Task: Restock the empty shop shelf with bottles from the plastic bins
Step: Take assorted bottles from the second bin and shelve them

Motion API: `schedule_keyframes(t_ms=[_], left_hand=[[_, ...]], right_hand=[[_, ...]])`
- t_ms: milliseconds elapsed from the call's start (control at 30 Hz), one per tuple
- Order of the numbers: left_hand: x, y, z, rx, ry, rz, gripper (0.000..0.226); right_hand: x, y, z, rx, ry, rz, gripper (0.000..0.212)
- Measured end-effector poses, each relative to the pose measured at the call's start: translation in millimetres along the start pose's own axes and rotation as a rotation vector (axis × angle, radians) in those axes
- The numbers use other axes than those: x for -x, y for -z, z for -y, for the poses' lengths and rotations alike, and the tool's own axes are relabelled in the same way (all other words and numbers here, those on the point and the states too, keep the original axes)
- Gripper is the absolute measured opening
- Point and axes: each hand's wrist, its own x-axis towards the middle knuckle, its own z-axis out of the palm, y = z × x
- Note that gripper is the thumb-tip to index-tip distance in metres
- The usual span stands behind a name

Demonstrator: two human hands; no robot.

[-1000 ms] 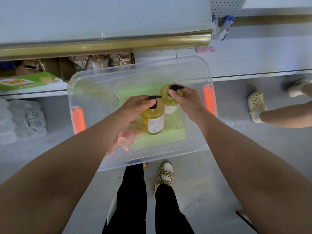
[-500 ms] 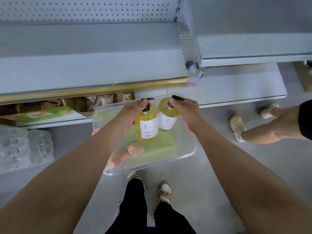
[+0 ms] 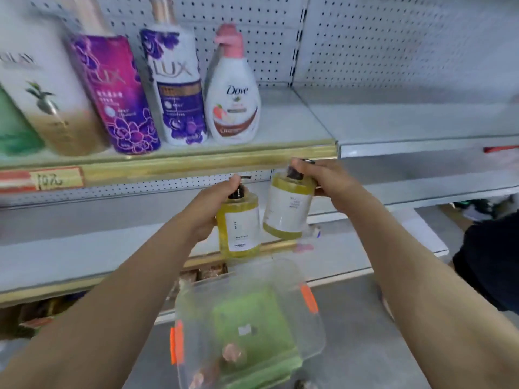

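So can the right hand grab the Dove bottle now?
Probably not: the right hand is full, gripping a yellow bottle. The way up to the Dove bottle looks free, though.

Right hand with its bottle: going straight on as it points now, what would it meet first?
Probably the gold shelf edge just above the right hand and its yellow bottle; depth is unclear.

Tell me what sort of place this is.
Most likely a shop's toiletries aisle: pegboard-backed metal shelving, branded body-wash bottles lined up along one shelf, and a handwritten price tag on that shelf's gold front edge.
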Motion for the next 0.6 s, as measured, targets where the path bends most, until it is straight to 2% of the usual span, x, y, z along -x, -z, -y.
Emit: schedule_keyframes(t_ms=[133, 333, 533, 600], left_hand=[[9.1, -1.0, -37.6, 0.067, -0.066, 0.001, 0.034], [14.0, -8.8, -72.8, 0.123, -0.145, -0.063, 0.039], [13.9, -22.2, -87.4, 0.173, -0.215, -0.159, 0.049], [9.9, -24.9, -89.2, 0.179, -0.224, -0.195, 0.057]], right_hand=[[-2.5, 25.0, 66.9, 0.058, 0.163, 0.035, 0.045], [-28.1, 47.1, 128.6, 0.05, 0.308, 0.017, 0.053], [-78.9, 46.9, 141.4, -0.008, 0.358, -0.106, 0.04], [-96.8, 42.9, 138.0, 0.023, 0.363, -0.113, 0.042]])
